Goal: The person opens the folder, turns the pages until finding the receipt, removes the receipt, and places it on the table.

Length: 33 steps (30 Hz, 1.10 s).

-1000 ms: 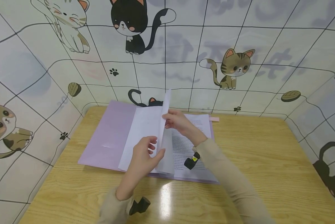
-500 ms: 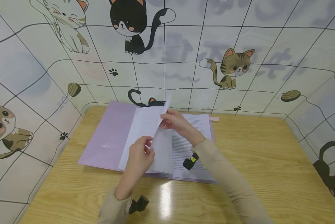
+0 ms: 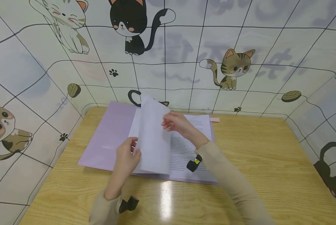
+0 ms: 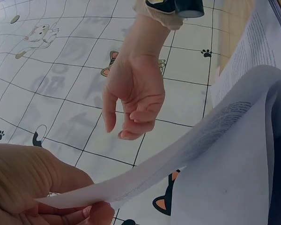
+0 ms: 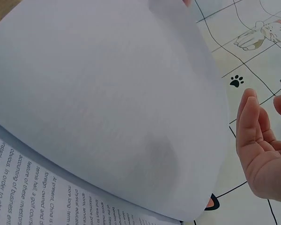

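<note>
- The folder (image 3: 104, 142), smooth lilac plastic with a dull gloss, lies open by the back edge of the bench (image 3: 258, 153), nearer the back left corner than the back right.
- The bench is pale wood, streaked with grain, with a bright reflection towards its front edge.
- The left hand (image 3: 126, 159) pinches the edge of a thin white sheet (image 3: 154, 137) between thumb and fingers.
- The sheet rises from the folder in a soft bow; faint print shows on its underside in the left wrist view.
- The right hand (image 3: 180, 123) is just beside the sheet, fingers loosely bent and apart from the thumb, gripping nothing.
- Flat printed pages (image 3: 178, 153) fill the folder's right side.
- A slim pink tab (image 3: 214, 119) juts from them, towards the bench's back right corner.
- Soft beige sleeves (image 3: 231, 179) cover both forearms.
- Behind the back edge stands a white, grid-lined backdrop (image 3: 182, 76) printed with cats.
</note>
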Each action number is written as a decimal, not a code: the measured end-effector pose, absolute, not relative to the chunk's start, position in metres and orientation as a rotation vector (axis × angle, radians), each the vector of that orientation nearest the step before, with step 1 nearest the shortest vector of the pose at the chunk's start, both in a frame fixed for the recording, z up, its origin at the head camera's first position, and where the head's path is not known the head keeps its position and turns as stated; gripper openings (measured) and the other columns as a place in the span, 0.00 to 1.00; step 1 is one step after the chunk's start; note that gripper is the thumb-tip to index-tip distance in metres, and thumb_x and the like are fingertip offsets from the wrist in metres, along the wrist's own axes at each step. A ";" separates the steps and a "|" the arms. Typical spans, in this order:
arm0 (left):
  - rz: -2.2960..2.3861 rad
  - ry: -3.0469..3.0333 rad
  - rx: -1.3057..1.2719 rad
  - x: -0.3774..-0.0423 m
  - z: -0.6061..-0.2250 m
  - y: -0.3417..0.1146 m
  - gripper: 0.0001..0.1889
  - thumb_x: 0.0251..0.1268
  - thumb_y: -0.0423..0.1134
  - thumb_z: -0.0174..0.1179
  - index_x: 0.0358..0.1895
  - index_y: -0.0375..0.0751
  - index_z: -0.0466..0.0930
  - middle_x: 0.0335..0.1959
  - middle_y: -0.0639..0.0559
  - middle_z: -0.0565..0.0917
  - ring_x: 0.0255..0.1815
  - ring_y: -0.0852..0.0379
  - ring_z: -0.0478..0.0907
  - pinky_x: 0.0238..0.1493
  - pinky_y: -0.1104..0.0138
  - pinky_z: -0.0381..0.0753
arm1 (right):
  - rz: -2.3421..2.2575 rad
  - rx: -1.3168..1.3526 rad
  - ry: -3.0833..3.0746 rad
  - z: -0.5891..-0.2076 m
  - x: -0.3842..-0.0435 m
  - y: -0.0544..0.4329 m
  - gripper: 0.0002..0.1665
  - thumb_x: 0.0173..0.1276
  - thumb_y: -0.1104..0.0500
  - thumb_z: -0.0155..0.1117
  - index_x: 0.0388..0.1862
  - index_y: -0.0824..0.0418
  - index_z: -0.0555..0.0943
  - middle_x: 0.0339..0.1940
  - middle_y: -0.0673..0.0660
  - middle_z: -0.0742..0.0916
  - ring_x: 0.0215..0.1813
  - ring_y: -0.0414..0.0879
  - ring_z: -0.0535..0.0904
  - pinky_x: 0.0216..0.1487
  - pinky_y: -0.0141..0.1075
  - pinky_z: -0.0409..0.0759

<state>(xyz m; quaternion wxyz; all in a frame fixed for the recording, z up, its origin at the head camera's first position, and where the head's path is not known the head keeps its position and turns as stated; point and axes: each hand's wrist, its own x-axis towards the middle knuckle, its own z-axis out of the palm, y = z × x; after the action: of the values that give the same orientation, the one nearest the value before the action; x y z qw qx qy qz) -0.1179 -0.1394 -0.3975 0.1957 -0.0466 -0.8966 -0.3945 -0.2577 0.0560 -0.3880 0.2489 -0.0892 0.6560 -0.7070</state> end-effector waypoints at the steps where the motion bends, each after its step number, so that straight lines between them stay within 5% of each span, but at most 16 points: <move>1: -1.100 -2.512 -0.128 -0.118 -0.398 -0.142 0.16 0.44 0.17 0.55 0.41 0.23 0.76 0.27 0.39 0.78 0.25 0.50 0.74 0.26 0.64 0.76 | -1.930 -0.239 1.785 -0.389 -0.258 0.057 0.12 0.69 0.61 0.52 0.42 0.71 0.72 0.27 0.54 0.82 0.29 0.42 0.79 0.33 0.30 0.78; 5: -1.080 -2.518 -0.100 -0.119 -0.403 -0.151 0.16 0.44 0.17 0.56 0.42 0.22 0.75 0.28 0.37 0.79 0.26 0.48 0.75 0.27 0.61 0.76 | -1.940 -0.230 1.791 -0.393 -0.259 0.062 0.05 0.69 0.61 0.53 0.35 0.62 0.74 0.26 0.54 0.82 0.28 0.42 0.79 0.32 0.30 0.78; 23: -1.040 -2.572 0.009 -0.124 -0.433 -0.181 0.16 0.46 0.18 0.57 0.43 0.21 0.74 0.29 0.31 0.79 0.30 0.39 0.77 0.34 0.51 0.78 | -1.961 -0.128 1.784 -0.411 -0.264 0.091 0.06 0.69 0.62 0.51 0.37 0.64 0.74 0.25 0.53 0.82 0.27 0.41 0.80 0.32 0.30 0.79; 33: -1.042 -2.650 0.046 -0.125 -0.448 -0.188 0.17 0.47 0.18 0.57 0.45 0.19 0.73 0.27 0.33 0.78 0.27 0.44 0.74 0.29 0.56 0.77 | -1.978 -0.051 1.817 -0.422 -0.270 0.111 0.07 0.70 0.61 0.51 0.38 0.65 0.73 0.27 0.53 0.82 0.28 0.41 0.80 0.33 0.29 0.79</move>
<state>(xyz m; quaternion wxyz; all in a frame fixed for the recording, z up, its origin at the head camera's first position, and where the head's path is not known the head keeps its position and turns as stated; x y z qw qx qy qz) -0.1245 -0.1882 -0.4478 0.1461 0.0161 -0.9205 -0.3620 -0.2704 0.1110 -0.4220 0.2255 -0.0184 0.6590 -0.7173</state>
